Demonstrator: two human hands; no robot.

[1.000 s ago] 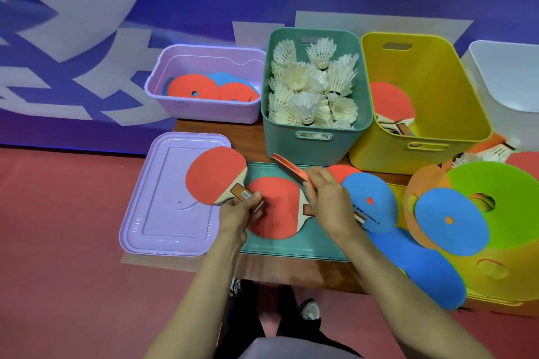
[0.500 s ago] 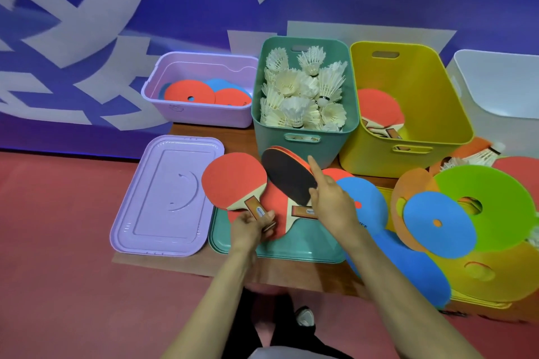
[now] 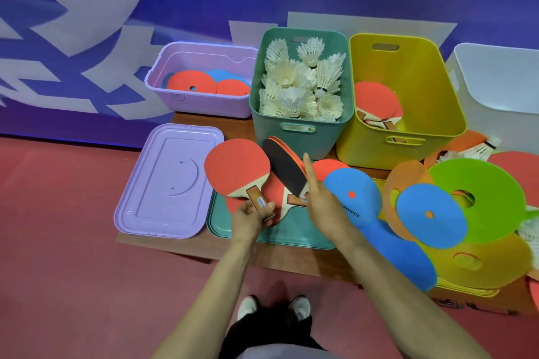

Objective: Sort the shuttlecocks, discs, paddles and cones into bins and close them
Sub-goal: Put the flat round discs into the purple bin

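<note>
Holding a paddle apiece, both grips work above the teal lid (image 3: 291, 232) at the front of the tabletop (image 3: 291, 256). The left grip (image 3: 250, 218) curls round the handle of a red-faced paddle (image 3: 237, 166), thumb across the label. A second ago that blade hung over the lilac lid (image 3: 166, 181); now it sits further right, its edge just beside the other bat. The right grip (image 3: 323, 207) pinches the neck of a black-faced paddle (image 3: 287, 167), forefinger stretched straight up behind the blade. A second ago this bat was nearly edge-on, showing only red. It has since been raised and turned so the black rubber faces the camera, much as it did half a second back. A third paddle (image 3: 274, 188) lies flat on the teal lid beneath them. Behind, the teal bin (image 3: 294, 141) is full of shuttlecocks (image 3: 300, 81). The yellow bin (image 3: 408, 73) holds other paddles (image 3: 376, 99), and the lilac bin (image 3: 204, 103) holds red and blue discs (image 3: 192, 83). Loose ones, among them a blue disc (image 3: 353, 195) and a green disc (image 3: 478, 198), are heaped at the right.
</note>
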